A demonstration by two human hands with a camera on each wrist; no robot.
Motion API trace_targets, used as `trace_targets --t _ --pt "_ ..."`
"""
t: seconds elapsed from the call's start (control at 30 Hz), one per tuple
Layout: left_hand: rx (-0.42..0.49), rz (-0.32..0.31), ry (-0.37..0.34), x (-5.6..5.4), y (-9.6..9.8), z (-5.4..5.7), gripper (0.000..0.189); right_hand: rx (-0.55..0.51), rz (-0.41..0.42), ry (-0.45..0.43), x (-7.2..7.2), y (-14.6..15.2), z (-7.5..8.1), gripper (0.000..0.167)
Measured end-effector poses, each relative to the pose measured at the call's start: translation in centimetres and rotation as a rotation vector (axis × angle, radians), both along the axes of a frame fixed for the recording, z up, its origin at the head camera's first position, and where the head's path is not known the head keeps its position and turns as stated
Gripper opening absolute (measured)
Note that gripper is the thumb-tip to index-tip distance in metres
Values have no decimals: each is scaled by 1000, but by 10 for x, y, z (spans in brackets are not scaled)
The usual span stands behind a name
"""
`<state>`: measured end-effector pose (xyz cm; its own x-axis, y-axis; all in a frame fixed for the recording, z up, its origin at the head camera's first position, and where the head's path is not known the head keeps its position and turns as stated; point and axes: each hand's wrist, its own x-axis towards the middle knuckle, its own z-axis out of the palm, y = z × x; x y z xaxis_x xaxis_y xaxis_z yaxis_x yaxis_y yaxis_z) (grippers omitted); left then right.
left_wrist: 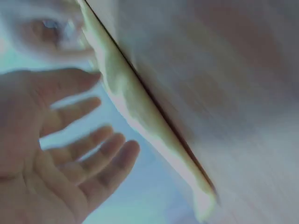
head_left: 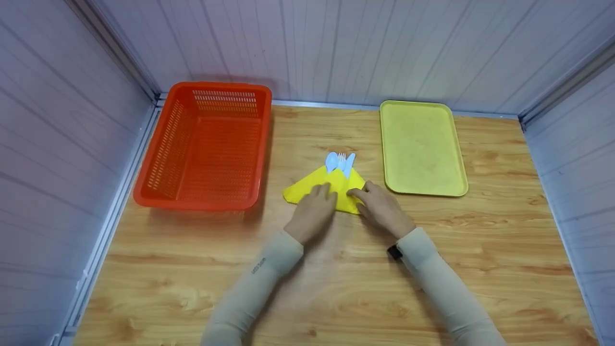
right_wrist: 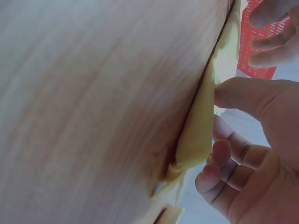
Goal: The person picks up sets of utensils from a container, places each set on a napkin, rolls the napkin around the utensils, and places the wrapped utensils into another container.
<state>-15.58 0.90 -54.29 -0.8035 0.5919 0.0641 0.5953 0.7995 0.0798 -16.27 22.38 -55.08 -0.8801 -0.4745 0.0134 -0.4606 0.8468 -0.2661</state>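
Observation:
A yellow napkin (head_left: 307, 187), folded to a triangular shape, lies on the wooden table. From its top stick out a light blue spoon (head_left: 331, 161), fork (head_left: 341, 161) and knife (head_left: 349, 165), their lower parts hidden by the cloth. My left hand (head_left: 314, 207) is over the napkin's middle left; the left wrist view shows its fingers extended, the thumb at the cloth. On the right side of the napkin, my right hand (head_left: 382, 206) touches the fabric with thumb and fingertips. In the right wrist view these fingers bend loosely along the napkin's rounded edge.
To the left stands a red perforated plastic basket (head_left: 262, 144). A yellow tray (head_left: 423, 144) lies at the back right, just beyond my right hand. Pale panel walls (head_left: 307, 48) enclose the table (head_left: 336, 293) at the back and both sides.

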Motion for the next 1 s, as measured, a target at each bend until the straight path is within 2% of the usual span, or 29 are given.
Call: trace_targets --t 0.07,0.2,0.4,0.57,0.87,1.0 --pt "-40 -49 -54 5 7 0 34 14 -8 -8 -1 0 0 35" --pt "-86 -38 -149 11 14 -3 44 40 -18 -36 -2 -2 -1 35" --pt "-78 -36 -174 11 14 -6 49 59 -54 -76 -2 -3 -1 32" --pt "-82 -18 -231 10 14 -5 52 58 -46 -32 -3 -5 -2 28" --pt "-71 -31 -204 9 13 -4 46 -4 -52 67 -5 -6 -6 18" --pt "-77 -28 -209 8 13 -4 46 -2 -70 80 -6 -8 -6 17"
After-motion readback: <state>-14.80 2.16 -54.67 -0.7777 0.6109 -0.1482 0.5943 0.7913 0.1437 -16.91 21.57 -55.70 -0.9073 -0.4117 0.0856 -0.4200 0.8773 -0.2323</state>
